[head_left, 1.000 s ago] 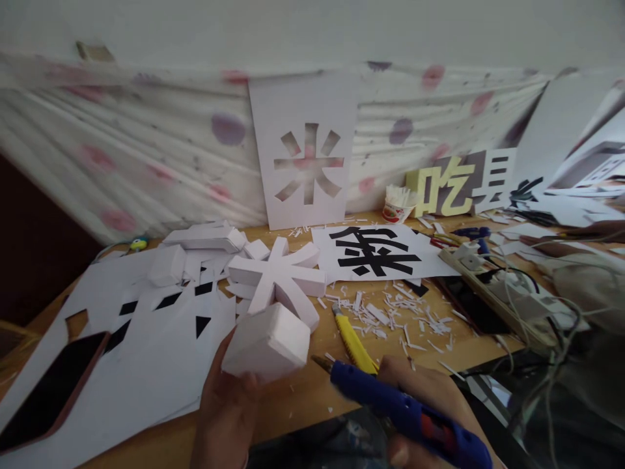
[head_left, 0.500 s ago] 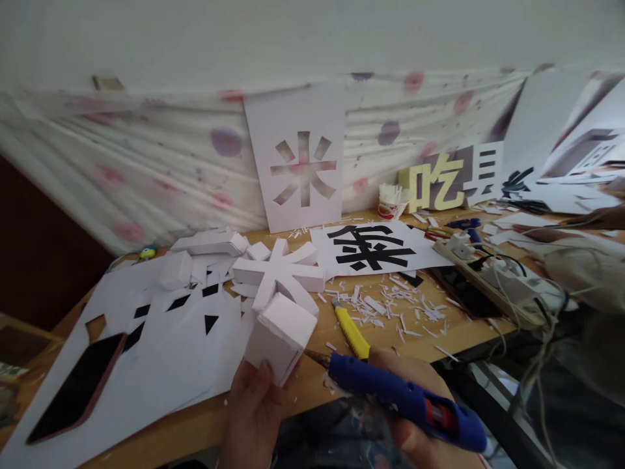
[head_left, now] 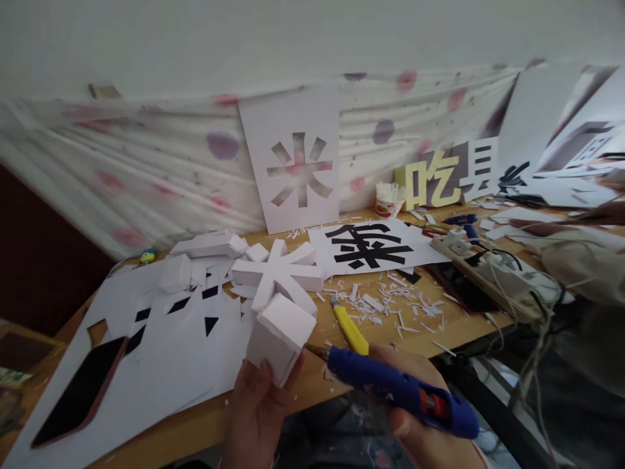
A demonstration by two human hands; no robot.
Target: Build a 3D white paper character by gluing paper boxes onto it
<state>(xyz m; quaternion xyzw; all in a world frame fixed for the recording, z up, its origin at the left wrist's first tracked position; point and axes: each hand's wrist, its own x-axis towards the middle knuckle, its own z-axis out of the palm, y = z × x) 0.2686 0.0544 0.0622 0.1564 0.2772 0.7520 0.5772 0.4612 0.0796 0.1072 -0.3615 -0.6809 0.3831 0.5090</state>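
Observation:
My left hand (head_left: 258, 404) holds a small white box-shaped paper piece (head_left: 282, 332) tilted up above the table's front edge. A blue glue gun (head_left: 400, 391) is gripped by my right hand (head_left: 420, 410), its metal tip at the lower right edge of the box. Just behind the box lies a white three-dimensional star-like character (head_left: 278, 277). A yellow cutter (head_left: 350, 329) rests on the table behind the glue gun.
Paper scraps (head_left: 375, 303) litter the wooden table. A printed sheet (head_left: 319, 254), a power strip (head_left: 508, 286) and a dark phone (head_left: 81, 391) lie around. A cut-out board (head_left: 254, 130) leans at the back. Another person's hand (head_left: 537, 228) is at far right.
The view has shifted slightly. My right hand and the glue gun sit a little further left, with the tip closer to the box's edge.

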